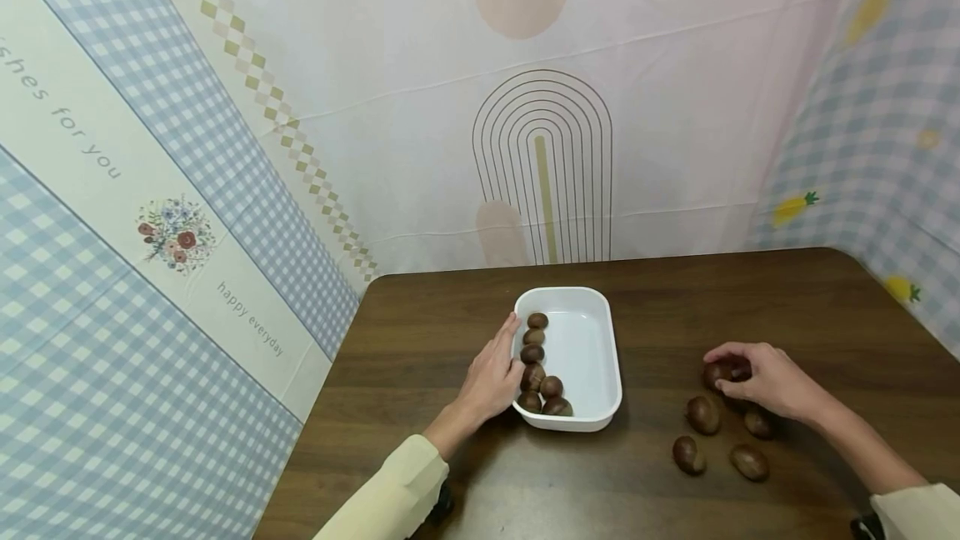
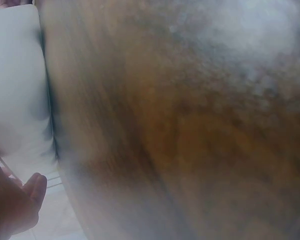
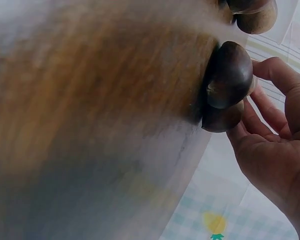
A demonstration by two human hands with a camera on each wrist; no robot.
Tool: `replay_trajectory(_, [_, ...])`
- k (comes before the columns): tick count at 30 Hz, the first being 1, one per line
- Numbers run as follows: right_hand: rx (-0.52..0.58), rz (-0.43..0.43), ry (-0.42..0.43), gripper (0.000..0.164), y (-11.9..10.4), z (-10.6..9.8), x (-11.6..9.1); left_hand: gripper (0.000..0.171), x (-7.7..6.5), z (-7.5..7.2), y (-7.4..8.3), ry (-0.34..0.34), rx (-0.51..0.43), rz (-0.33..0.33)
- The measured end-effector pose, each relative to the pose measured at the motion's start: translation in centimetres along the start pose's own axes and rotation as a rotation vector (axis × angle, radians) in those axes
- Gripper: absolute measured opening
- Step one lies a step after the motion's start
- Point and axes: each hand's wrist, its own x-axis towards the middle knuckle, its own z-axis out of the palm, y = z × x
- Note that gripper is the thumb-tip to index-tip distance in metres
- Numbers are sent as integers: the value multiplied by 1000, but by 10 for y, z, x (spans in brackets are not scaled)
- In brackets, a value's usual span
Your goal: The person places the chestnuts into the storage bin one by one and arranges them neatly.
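Note:
My left hand (image 1: pixel 492 375) lies along the left rim of a white rectangular dish (image 1: pixel 615 357), its fingers extended. Several glossy brown chestnuts (image 1: pixel 532 354) line the dish's left side and near-left corner. To the right, my right hand (image 1: pixel 771 377) has thumb and index finger around a chestnut (image 1: pixel 717 375) at table level; another chestnut is partly covered by the hand. Near it lie more loose chestnuts, among them a chestnut (image 1: pixel 702 415) just in front. In the right wrist view, a nearer chestnut (image 3: pixel 231 75) overlaps the fingertips of the right hand (image 3: pixel 277 107).
Everything stands on a dark brown wooden table (image 1: pixel 652 298) with rounded far corners. A patterned cloth (image 1: pixel 420 148) hangs behind it, with blue checked cloths on both sides. Loose chestnuts (image 1: pixel 688 455) lie toward the table's near side.

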Motion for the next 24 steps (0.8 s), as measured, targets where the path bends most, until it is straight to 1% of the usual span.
replay_trajectory(5, [-17, -8, 20, 37, -4, -2, 6, 70, 0, 0, 0, -1, -6, -5])
replay_trajectory(9, [-33, -23, 47, 37, -12, -5, 15, 70, 0, 0, 1, 2, -10, -1])
replay_trajectory(13, [-42, -52, 64, 36, -22, -5, 30, 70, 2, -1, 1, 7, -5, -6])
replay_trajectory(24, [11, -104, 58, 34, -61, -1, 75, 70, 5, 2, 2, 10, -2, -14])
